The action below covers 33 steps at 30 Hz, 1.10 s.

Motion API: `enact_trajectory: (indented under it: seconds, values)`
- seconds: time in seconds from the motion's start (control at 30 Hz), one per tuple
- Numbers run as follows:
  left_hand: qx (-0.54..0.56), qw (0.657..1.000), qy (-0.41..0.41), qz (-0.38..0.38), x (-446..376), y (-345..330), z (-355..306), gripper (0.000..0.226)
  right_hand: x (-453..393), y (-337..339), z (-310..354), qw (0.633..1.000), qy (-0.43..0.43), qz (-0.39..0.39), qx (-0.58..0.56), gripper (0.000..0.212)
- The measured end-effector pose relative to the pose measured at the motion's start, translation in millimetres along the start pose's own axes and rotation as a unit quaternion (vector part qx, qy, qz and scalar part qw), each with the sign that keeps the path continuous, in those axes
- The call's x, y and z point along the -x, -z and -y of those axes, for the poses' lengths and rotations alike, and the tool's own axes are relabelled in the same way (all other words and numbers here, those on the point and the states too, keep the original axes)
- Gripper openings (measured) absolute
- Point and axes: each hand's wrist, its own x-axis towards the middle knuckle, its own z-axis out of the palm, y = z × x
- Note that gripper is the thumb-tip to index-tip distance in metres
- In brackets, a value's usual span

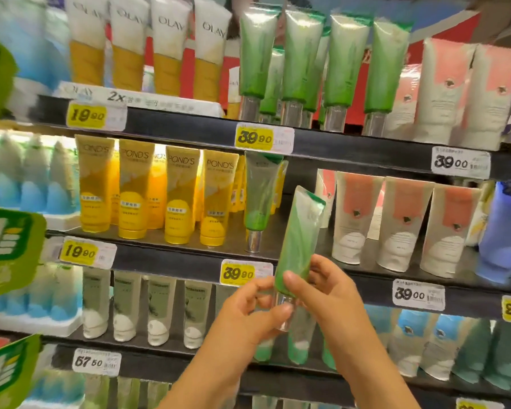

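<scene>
Gripping a green tube point(300, 240) by its seemingly clear cap point(281, 300), left hand point(248, 311) and right hand point(325, 290) fingers curl.

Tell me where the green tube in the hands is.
Head view, right of centre: the left hand and right hand hold the green tube cap-down before the middle shelf, beside a standing green tube.

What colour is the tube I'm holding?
The tube is green, fading whitish toward its top; head view shows it.
</scene>
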Motion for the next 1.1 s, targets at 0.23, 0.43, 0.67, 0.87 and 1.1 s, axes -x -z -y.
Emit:
enact_trajectory:
  seconds: [0.23,0.43,0.67,0.87,1.1]
  values:
    - [-0.162,0.965,-0.121,-0.17,-59,9,-26,0.022,-47,14,6,0.999,0.025,-0.015,-0.017,0.025]
    - [-0.262,0.928,-0.167,-0.205,-89,20,-37,0.039,-78,25,5,0.998,0.058,-0.033,-0.001,0.031]
    - [-0.3,0.926,-0.146,-0.177,-112,22,-37,0.05,-101,19,-11,0.99,0.101,-0.059,0.085,0.04]
    - [-0.287,0.93,-0.147,-0.177,-120,25,-35,0.041,-111,20,-24,0.982,0.097,-0.086,0.137,0.055]
    - [-0.263,0.937,-0.145,-0.176,-123,26,-33,0.04,-114,21,-27,0.978,0.104,-0.086,0.161,0.053]
